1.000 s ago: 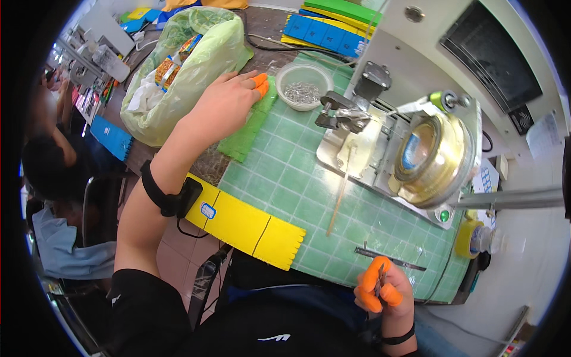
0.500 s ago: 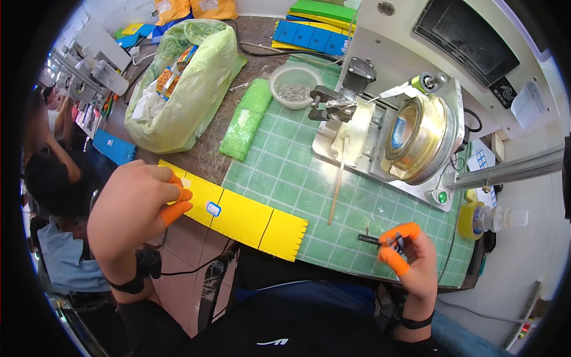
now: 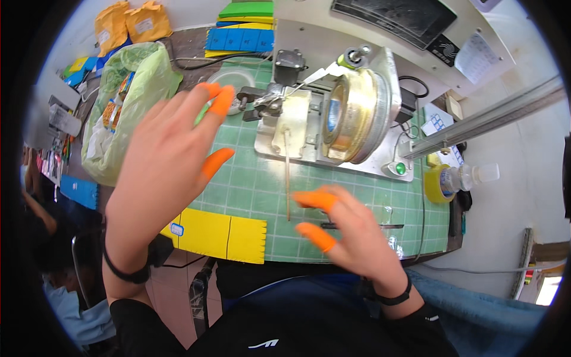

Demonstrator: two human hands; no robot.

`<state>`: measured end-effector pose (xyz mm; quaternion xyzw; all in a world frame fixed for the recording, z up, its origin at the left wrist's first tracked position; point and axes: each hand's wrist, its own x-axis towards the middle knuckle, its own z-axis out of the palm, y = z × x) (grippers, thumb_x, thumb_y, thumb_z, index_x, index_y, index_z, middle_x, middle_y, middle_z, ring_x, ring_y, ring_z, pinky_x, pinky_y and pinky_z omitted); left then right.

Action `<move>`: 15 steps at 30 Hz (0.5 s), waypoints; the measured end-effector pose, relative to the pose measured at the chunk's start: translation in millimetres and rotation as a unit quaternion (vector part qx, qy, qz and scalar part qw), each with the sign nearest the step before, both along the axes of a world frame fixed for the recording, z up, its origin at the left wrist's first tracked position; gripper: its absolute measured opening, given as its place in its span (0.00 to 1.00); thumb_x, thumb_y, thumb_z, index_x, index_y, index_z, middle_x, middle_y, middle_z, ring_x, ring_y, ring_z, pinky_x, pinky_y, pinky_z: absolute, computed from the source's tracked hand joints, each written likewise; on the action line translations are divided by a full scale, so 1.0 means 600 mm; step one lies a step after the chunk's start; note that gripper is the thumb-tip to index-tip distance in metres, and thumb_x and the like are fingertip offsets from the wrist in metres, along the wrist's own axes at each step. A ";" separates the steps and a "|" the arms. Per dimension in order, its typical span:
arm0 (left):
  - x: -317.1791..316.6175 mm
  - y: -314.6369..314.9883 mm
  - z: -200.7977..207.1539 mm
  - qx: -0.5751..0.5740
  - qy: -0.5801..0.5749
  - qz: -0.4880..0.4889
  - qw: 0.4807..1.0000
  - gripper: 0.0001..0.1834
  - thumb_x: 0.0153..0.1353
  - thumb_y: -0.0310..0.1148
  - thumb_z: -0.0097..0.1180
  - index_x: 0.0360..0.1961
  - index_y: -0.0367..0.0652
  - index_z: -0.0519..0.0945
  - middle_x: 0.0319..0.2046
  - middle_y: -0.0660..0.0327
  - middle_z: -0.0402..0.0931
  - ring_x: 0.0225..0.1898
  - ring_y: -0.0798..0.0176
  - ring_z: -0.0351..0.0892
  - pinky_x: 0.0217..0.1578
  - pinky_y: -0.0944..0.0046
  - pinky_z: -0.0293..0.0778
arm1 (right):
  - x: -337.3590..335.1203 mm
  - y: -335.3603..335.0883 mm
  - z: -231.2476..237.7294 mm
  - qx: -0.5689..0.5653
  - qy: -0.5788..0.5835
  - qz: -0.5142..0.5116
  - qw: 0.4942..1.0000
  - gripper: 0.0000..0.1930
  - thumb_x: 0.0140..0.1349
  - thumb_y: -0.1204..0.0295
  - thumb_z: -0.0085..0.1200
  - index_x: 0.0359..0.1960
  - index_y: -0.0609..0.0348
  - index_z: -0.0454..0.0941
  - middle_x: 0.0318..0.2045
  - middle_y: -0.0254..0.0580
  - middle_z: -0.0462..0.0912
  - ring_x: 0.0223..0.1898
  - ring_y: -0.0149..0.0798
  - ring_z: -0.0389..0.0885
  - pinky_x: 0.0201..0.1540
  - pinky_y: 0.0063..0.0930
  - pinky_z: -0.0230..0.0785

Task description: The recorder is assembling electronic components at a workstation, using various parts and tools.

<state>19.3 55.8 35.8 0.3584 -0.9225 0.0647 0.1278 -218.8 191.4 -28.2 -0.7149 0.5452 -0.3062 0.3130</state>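
My left hand, with orange finger cots on its fingertips, is raised over the mat with thumb and fingers apart. Its fingertips are close to a clear bowl, which they partly hide, and to the metal clamp of a bench machine. Nothing shows between those fingers. Lower right, my right hand also wears orange finger cots and hovers with thumb and fingers spread. Behind it a slim black tool, perhaps tweezers, lies on the green mat, its middle hidden. A thin wooden stick extends from the machine toward me.
A yellow strip lies along the near edge. On the left stands a pale green plastic bag with packets inside. The machine carries a large tape roll; a yellow-based bottle stands right. Blue and yellow strips lie behind.
My left hand has moved from the yellow strip up toward the bowl. My right hand has let go of the black tool and shifted left. The whole view has turned rightward.
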 end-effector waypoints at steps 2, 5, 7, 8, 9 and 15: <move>-0.026 -0.029 -0.012 -0.002 -0.030 -0.013 0.999 0.35 0.54 0.31 0.66 0.64 0.38 0.70 0.54 0.50 0.71 0.53 0.47 0.73 0.51 0.53 0.70 | 0.048 -0.027 0.029 -0.009 -0.122 0.028 0.992 0.25 0.64 0.71 0.61 0.62 0.58 0.69 0.49 0.47 0.73 0.41 0.39 0.79 0.50 0.30 0.71; -0.081 -0.069 -0.063 -0.075 -0.018 -0.073 0.994 0.28 0.51 0.25 0.64 0.55 0.32 0.74 0.44 0.53 0.73 0.43 0.54 0.76 0.46 0.57 0.72 | 0.094 -0.081 -0.008 -0.001 -0.355 -0.061 0.933 0.26 0.71 0.68 0.54 0.65 0.60 0.60 0.46 0.43 0.69 0.41 0.36 0.71 0.49 0.28 0.69; -0.083 -0.075 -0.081 -0.047 0.032 -0.034 0.998 0.32 0.49 0.21 0.61 0.59 0.33 0.71 0.44 0.51 0.72 0.42 0.50 0.77 0.42 0.55 0.74 | 0.121 -0.121 -0.034 0.004 -0.460 -0.126 0.879 0.24 0.73 0.67 0.50 0.66 0.60 0.59 0.47 0.40 0.68 0.43 0.32 0.70 0.50 0.27 0.67; -0.085 -0.076 -0.085 -0.048 0.040 -0.056 0.996 0.32 0.49 0.21 0.61 0.59 0.33 0.71 0.44 0.51 0.72 0.42 0.50 0.77 0.42 0.55 0.74 | 0.128 -0.140 -0.044 0.000 -0.494 -0.154 0.855 0.23 0.74 0.67 0.49 0.66 0.60 0.59 0.49 0.40 0.68 0.45 0.32 0.70 0.52 0.28 0.67; -0.082 -0.075 -0.087 -0.017 0.067 -0.046 0.997 0.34 0.49 0.18 0.61 0.61 0.33 0.70 0.44 0.49 0.71 0.42 0.47 0.77 0.41 0.53 0.74 | 0.131 -0.155 -0.054 -0.010 -0.490 -0.172 0.854 0.23 0.74 0.67 0.49 0.66 0.60 0.59 0.49 0.40 0.68 0.45 0.32 0.70 0.52 0.28 0.67; -0.105 -0.075 -0.112 0.023 0.152 -0.043 0.987 0.38 0.47 0.13 0.58 0.64 0.33 0.67 0.46 0.47 0.69 0.43 0.38 0.75 0.40 0.48 0.74 | 0.122 -0.205 -0.077 0.004 -0.563 -0.167 0.810 0.23 0.73 0.75 0.36 0.69 0.64 0.56 0.61 0.46 0.66 0.65 0.37 0.62 0.68 0.30 0.54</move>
